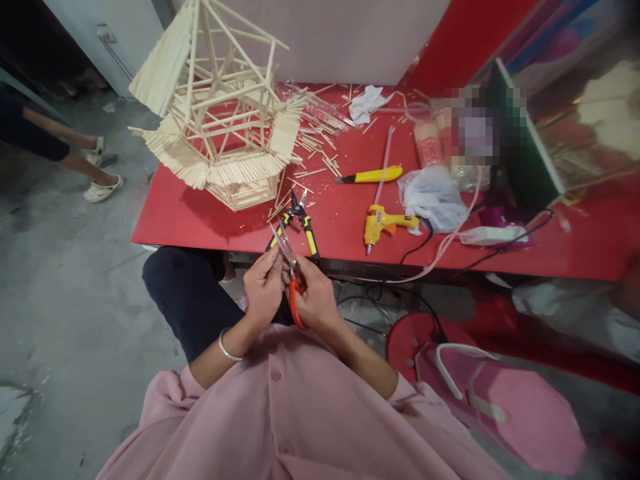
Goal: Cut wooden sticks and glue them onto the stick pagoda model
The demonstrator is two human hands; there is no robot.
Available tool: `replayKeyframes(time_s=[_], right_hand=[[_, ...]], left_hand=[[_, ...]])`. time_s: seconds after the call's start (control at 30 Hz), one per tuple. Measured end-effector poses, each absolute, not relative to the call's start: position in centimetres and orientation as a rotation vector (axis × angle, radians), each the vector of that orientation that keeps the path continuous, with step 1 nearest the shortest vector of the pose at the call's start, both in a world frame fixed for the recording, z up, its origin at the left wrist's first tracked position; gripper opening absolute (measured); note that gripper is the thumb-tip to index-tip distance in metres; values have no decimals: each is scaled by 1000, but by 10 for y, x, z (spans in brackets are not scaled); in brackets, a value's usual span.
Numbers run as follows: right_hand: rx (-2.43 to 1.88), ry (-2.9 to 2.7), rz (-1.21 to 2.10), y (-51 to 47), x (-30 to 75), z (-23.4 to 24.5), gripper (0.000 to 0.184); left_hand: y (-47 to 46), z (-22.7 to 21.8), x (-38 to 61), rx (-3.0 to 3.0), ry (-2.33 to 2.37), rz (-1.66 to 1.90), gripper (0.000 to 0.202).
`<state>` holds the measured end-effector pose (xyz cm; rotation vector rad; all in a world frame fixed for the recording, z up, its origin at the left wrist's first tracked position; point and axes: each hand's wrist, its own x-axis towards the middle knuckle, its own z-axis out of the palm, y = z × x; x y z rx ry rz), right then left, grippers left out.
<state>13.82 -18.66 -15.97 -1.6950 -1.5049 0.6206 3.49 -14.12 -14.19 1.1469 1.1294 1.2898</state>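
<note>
Red-handled scissors (295, 300) are gripped in my right hand (317, 293), their metal blades pointing away from me towards the table edge. My left hand (264, 283) is closed in a pinch right beside the blades; what its fingers hold, if anything, is too small to name. Just beyond both hands, black-and-yellow wire strippers (309, 230) lie with their handles spread at the table's front edge. Behind them stands a tiered model of thin wooden sticks (235, 163), with slatted roof panels and an open frame on top.
On the red table (335, 233) lie loose sticks (313, 143), a yellow utility knife (377, 175), a yellow glue gun (383, 221) and a plastic bag (433, 197). Cables hang below the edge. A pink bag (525, 413) is at lower right; another person's legs (75, 160) show at left.
</note>
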Motion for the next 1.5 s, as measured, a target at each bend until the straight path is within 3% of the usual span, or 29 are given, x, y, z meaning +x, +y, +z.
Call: replayKeyframes(time_s=[0.6, 0.8, 1.07, 1.3, 1.5], right_hand=[[-1591, -1473, 648, -186, 143, -156, 41], [-1705, -1632, 729, -188, 166, -139, 53], [-1769, -1915, 506, -190, 189, -135, 49], [-1560, -1768, 718, -192, 188, -137, 52], [-1575, -1624, 672, -189, 185, -141, 51]], left_hand=[[-139, -144, 31, 1214, 1084, 1237, 28], [-131, -140, 25, 1201, 1077, 1185, 30], [-115, -127, 7, 1187, 940, 908, 29], [-110, -125, 7, 1137, 879, 885, 28], [-107, -126, 5, 1070, 907, 838, 34]])
